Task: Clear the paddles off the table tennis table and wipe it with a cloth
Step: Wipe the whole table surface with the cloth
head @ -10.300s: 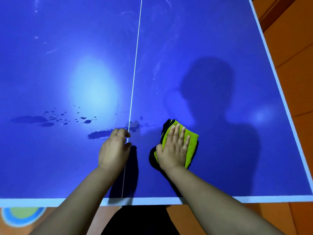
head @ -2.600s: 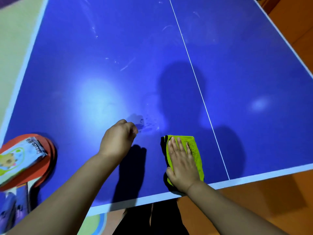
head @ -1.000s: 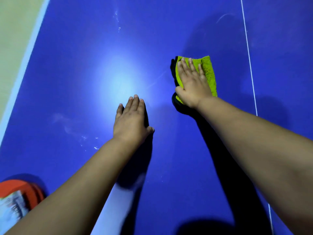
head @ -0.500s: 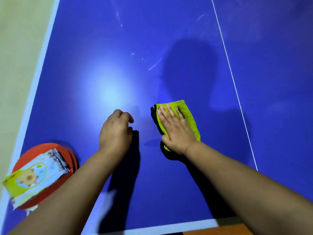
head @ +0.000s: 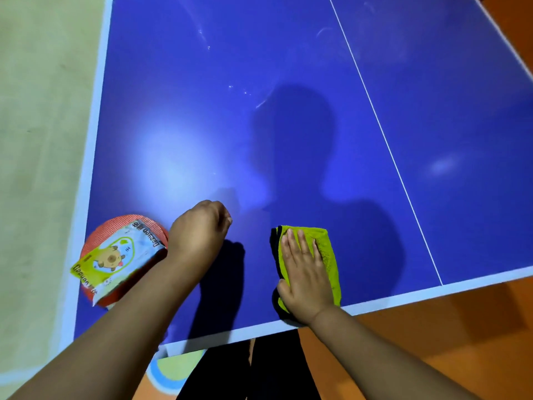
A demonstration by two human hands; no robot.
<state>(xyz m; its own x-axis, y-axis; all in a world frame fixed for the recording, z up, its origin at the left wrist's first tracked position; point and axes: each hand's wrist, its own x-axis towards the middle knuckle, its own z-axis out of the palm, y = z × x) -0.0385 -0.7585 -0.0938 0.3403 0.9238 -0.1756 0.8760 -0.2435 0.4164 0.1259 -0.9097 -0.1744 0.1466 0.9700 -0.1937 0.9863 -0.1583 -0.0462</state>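
Observation:
The blue table tennis table (head: 288,140) fills the view. My right hand (head: 304,272) lies flat with straight fingers on a folded green cloth (head: 327,255), pressing it to the table close to the near edge. My left hand (head: 199,235) rests on the table as a loose fist to the left of the cloth and holds nothing. A red paddle (head: 101,235) lies at the table's near left corner, partly under my left forearm. A packet with a cartoon animal (head: 115,258) lies on top of the paddle.
A white centre line (head: 383,140) runs up the table to the right of the cloth. The white near edge (head: 389,298) borders orange floor on the right. Pale floor lies beyond the left edge. Faint streaks mark the far surface.
My right hand has dragged the cloth back from the far reach toward the near edge. My left hand went from flat to a curled fist. The paddle and packet show more fully.

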